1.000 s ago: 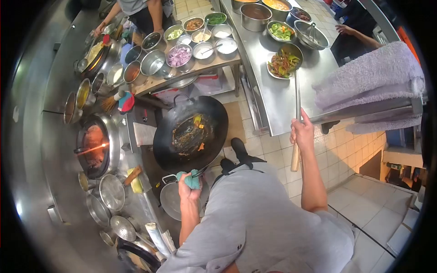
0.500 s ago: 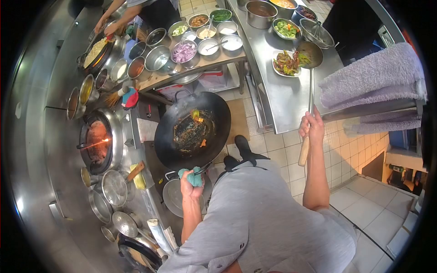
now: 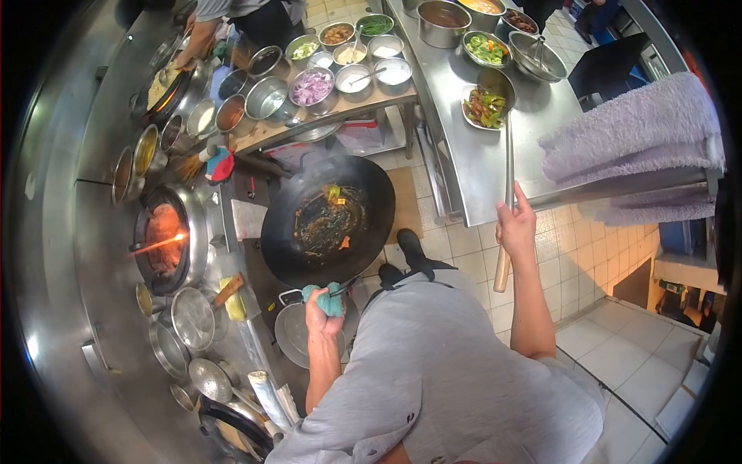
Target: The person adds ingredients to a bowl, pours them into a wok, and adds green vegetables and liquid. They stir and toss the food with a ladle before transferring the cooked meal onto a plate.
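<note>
My left hand [image 3: 325, 315] is closed round a green cloth [image 3: 330, 301] on the handle of a black wok [image 3: 278, 240]. Food scraps [image 3: 332, 220] cling to the inside of the wok, which is held over the floor. My right hand [image 3: 516, 224] grips the long handle of a ladle [image 3: 498, 89], its index finger stretched along the handle. The ladle's bowl is over a white plate [image 3: 469, 117] on the steel counter, touching or just above the cooked food [image 3: 485, 107] there.
A lit burner [image 3: 164, 240] glows at the left. Bowls of ingredients [image 3: 313, 87] fill a side table. A strainer bowl [image 3: 539, 59] and pots stand on the counter [image 3: 495, 178]. Towels [image 3: 634, 139] hang at the right. A co-worker [image 3: 232, 15] stands at the top left.
My right hand and the ladle have moved left, and the ladle's bowl now covers more of the plate's right side. The wok has barely shifted. The co-worker's arms have moved.
</note>
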The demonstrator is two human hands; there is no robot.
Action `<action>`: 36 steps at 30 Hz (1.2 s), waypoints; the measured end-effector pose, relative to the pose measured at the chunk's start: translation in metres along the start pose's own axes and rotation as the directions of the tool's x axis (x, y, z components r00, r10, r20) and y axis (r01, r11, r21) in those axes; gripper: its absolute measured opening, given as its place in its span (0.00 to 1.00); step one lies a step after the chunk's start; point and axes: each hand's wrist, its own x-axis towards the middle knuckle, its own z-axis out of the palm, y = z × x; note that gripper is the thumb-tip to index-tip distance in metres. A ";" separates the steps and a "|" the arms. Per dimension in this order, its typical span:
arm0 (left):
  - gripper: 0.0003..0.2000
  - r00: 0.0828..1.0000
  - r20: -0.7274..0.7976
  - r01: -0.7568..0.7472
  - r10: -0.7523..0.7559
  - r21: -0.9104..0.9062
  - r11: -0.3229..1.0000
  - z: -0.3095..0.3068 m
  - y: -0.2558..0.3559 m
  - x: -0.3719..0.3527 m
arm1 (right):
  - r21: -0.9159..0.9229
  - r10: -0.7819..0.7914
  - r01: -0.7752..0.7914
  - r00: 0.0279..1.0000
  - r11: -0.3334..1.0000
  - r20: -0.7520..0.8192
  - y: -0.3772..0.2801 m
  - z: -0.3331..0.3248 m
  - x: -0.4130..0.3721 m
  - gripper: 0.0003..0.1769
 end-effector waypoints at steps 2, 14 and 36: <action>0.06 0.998 0.045 0.031 -0.032 0.018 0.999 -0.011 -0.002 0.004 | -0.089 -0.099 0.096 0.995 0.991 -0.025 0.014 -0.002 0.006 0.39; 0.04 0.995 0.095 -0.018 0.025 -0.066 0.998 -0.012 -0.007 0.000 | -0.522 -0.363 0.260 0.926 0.812 -0.103 0.022 -0.019 0.011 0.35; 0.14 0.967 -0.024 -0.254 0.255 0.044 0.966 0.001 -0.023 -0.014 | -0.486 0.056 0.377 0.743 0.789 0.667 0.065 0.146 -0.016 0.38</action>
